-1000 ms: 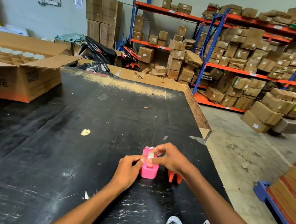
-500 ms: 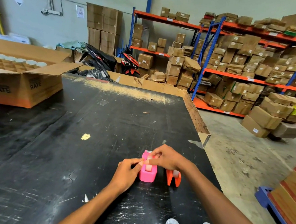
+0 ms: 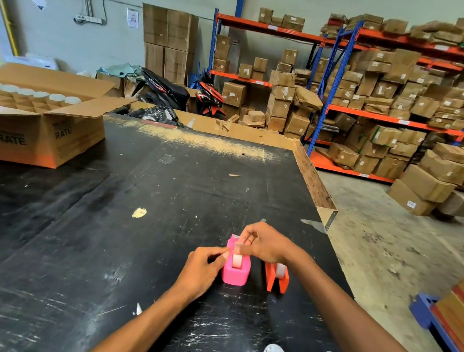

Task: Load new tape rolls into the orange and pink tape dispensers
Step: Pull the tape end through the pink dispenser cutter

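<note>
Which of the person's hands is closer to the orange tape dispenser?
The right hand. It reaches over the pink dispenser, with its wrist just above the orange dispenser. The left hand rests on the pink dispenser's far side, away from the orange one.

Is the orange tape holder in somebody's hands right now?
No, the orange dispenser stands alone on the black table, while the left hand and right hand work on the pink dispenser.
</note>
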